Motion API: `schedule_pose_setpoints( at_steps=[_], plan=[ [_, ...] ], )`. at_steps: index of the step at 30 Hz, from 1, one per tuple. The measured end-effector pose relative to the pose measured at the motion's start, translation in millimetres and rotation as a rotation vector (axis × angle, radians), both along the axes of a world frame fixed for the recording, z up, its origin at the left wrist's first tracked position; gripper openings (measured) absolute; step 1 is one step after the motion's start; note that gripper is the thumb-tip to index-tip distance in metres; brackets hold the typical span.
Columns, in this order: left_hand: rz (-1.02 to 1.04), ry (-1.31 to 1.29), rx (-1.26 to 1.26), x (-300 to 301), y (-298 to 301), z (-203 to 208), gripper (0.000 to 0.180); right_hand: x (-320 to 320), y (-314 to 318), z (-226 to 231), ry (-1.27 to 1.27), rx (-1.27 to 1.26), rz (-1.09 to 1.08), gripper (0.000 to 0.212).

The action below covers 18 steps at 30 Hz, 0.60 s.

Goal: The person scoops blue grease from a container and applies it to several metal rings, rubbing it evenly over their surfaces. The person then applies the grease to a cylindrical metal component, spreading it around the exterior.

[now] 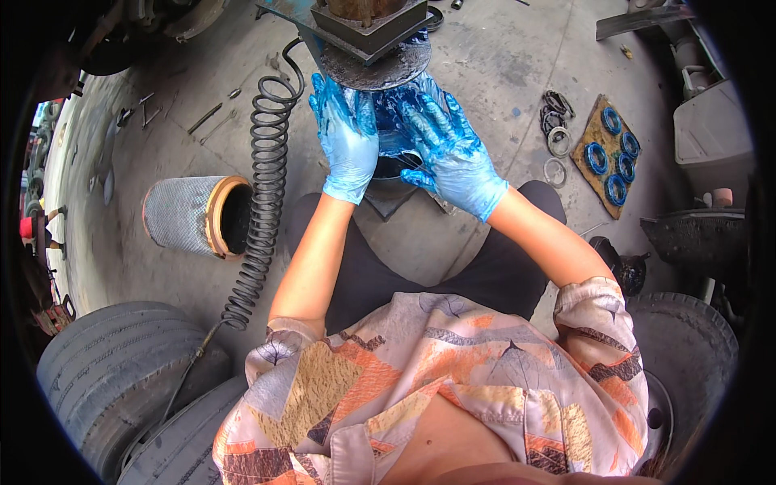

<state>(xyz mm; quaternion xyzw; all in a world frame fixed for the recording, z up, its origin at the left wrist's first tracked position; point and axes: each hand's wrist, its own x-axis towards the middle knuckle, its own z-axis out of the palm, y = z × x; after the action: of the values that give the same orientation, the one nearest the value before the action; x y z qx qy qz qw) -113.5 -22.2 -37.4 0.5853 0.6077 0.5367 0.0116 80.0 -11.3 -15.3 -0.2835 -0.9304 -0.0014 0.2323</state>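
My left hand (346, 144), in a light-blue glove smeared with darker blue grease, reaches up under a round dark metal plate (378, 68). Its fingers are stretched out, their tips partly hidden by the plate. Opposite it, my right hand (455, 158) is gloved the same way and more thickly coated, fingers spread and thumb held apart. Between the palms is a glossy mass of blue grease (392, 121), at the top of a dark container (390, 194) between my knees; whether a part lies inside the grease is hidden. Above the plate stands a square metal block (369, 31).
A coiled black hose (267, 153) hangs left of me. Beyond it lies a cylindrical filter (182, 214). Several blue-greased rings (596, 158) rest on a brown board (608, 194) at right, with bare metal rings (558, 141) beside it. Large tires (121, 364) flank me; tools (204, 117) lie far left.
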Motion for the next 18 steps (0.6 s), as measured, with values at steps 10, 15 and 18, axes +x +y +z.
schedule_pose_setpoints(
  at_steps=[10, 15, 18],
  plan=[
    [0.114, 0.322, -0.093, 1.0, 10.0, -19.3, 0.042, 25.0, -11.7, -0.8, 0.669, -1.029, 0.052, 0.038],
    [0.094, 0.318, -0.064, 1.0, 11.4, -19.8, 0.040, 12.2, 32.7, -2.8, 1.277, -2.208, 0.141, 0.040],
    [0.091, 0.286, -0.098, 0.8, 8.8, -19.9, 0.040, 20.2, 32.9, -6.3, 1.131, -2.084, 0.067, 0.040]
  ],
)
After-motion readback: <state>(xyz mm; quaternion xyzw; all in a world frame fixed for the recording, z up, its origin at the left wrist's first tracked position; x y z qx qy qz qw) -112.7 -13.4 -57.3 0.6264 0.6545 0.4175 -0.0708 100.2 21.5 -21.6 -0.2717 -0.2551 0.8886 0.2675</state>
